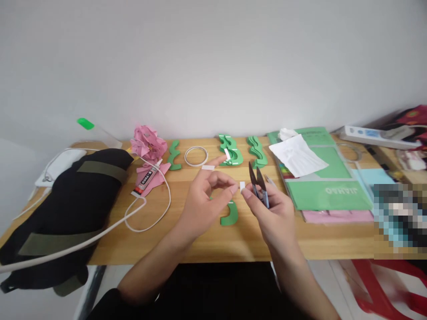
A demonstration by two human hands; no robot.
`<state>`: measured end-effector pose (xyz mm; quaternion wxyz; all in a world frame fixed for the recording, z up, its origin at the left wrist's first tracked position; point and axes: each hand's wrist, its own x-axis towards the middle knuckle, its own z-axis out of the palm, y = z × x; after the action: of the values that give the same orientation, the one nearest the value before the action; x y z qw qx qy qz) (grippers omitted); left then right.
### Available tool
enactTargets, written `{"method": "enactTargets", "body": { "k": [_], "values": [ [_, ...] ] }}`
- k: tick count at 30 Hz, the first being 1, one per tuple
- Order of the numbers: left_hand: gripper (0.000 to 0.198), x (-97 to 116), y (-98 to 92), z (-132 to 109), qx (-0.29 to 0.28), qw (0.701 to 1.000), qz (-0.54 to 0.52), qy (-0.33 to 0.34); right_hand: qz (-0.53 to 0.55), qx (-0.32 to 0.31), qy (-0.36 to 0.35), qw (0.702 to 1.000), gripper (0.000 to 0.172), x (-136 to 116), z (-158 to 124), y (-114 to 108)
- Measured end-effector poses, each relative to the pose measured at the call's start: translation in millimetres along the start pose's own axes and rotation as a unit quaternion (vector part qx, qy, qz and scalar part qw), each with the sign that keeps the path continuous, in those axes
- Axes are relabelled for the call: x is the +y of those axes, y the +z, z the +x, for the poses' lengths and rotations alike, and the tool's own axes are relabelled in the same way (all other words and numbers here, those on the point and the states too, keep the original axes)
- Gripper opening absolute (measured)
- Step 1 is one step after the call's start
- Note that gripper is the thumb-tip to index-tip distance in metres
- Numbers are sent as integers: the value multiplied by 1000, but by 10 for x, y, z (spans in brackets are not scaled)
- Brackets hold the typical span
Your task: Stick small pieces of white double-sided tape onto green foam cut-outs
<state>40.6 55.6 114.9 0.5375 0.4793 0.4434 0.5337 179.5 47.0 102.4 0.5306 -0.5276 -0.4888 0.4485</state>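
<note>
My right hand (278, 213) grips a pair of scissors (256, 180), their dark blades pointing up and slightly parted. Its thumb and finger also hold a small white strip (242, 186). Close beside that strip, my left hand (200, 200) has its thumb and a fingertip pinched together; whatever lies between them is too small to make out. The left index finger stretches out, carrying a white strip (208, 167) near its base and another white strip (227, 154) near its tip. Below the hands, a curved green piece (229, 215) lies on the table, partly covered.
Green cut-outs (256, 151) stand stacked at the back, near a white tape ring (196, 156). Left are crumpled pink paper (147, 142), a glue tube (147, 178), a white cable (170, 191) and a black bag (66, 200). A green packet (323, 193) lies right, under white paper (298, 155).
</note>
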Motion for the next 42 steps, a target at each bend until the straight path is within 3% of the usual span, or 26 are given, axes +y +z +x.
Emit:
{"method": "enactTargets", "body": {
  "k": [11,19,29,32,36,38,42],
  "values": [
    [58,3,-14,16,-12,1000,-1,-9,-54,16,-47,997,5,-67,6,2],
    [57,-41,16,19,6,998,46,43,-71,1,-60,996,3,-48,17,-38],
    [54,-69,49,41,21,996,67,63,-32,-5,-18,999,17,18,1,-57],
    [55,-49,41,55,14,998,37,46,-3,-5,1,1000,30,79,-4,-69],
    [59,-22,1,115,-2,996,-80,-37,64,-32,27,997,31,164,-20,-111],
    [59,-21,-19,149,-2,990,-123,-68,80,-54,47,994,39,192,-32,-125],
    [60,-31,-21,185,1,983,-162,-82,93,-82,89,988,45,195,-63,-117]
  ]
}}
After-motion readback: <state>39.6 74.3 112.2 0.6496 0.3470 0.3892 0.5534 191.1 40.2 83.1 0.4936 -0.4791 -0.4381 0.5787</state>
